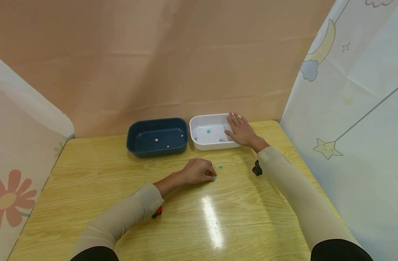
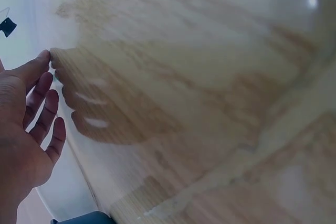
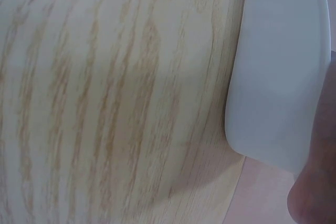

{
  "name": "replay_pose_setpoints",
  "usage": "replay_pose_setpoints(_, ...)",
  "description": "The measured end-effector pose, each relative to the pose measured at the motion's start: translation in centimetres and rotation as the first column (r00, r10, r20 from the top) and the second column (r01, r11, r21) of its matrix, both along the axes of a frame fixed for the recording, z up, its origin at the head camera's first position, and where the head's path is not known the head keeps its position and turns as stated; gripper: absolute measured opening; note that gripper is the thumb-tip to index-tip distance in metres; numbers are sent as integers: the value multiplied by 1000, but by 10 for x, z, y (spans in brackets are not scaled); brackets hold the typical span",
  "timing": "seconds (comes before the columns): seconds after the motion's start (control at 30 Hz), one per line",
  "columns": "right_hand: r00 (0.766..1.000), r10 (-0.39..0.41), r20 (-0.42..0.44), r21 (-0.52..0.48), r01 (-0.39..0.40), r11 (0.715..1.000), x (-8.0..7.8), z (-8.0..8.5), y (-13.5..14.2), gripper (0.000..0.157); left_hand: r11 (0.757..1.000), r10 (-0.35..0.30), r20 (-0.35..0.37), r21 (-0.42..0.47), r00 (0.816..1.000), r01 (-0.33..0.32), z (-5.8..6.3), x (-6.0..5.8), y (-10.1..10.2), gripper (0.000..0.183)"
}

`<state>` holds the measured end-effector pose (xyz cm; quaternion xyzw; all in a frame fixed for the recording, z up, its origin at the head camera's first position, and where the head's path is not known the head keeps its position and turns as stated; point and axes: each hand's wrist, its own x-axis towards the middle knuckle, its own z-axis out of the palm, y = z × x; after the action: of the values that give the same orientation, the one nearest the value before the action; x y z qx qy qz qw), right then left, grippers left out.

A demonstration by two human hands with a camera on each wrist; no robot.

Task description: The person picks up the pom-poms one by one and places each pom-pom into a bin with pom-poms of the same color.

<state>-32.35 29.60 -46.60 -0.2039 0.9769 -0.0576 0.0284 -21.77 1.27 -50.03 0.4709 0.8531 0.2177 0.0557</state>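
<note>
My left hand (image 1: pixel 198 171) is low over the table, its thumb and forefinger pinching a small teal bead (image 1: pixel 215 177) at the wood surface. In the left wrist view the other fingers (image 2: pixel 48 111) curve loosely beside the pinch. A second teal bead (image 1: pixel 220 166) lies on the table just beyond. My right hand (image 1: pixel 241 130) rests with spread fingers over the right end of a white tray (image 1: pixel 215 146). Teal beads (image 1: pixel 208 131) lie inside that tray. Only a blurred part of the right hand (image 3: pixel 317 182) shows against the tray's side in the right wrist view.
A dark blue tray (image 1: pixel 156 153) stands left of the white one, with pink beads (image 1: pixel 156 140) on its bottom. Both trays sit along the back edge of the wooden table (image 1: pixel 238 217). A brown backdrop (image 1: pixel 186 72) rises behind, and printed sheets (image 1: pixel 359 108) flank the sides.
</note>
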Motion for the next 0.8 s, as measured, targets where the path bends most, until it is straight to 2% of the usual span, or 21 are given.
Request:
replay_pose_setpoints(0.3, 1000, -1, 0, -4, 1, 1000, 0, -1, 0, 77, 1000, 8, 36, 6, 999, -8, 0, 1, 1, 12)
replay_pose_setpoints(0.8, 1000, 1, 7, -2, -1, 1000, 1, 0, -1, 77, 1000, 10, 24, -7, 1000, -10, -2, 0, 2, 10)
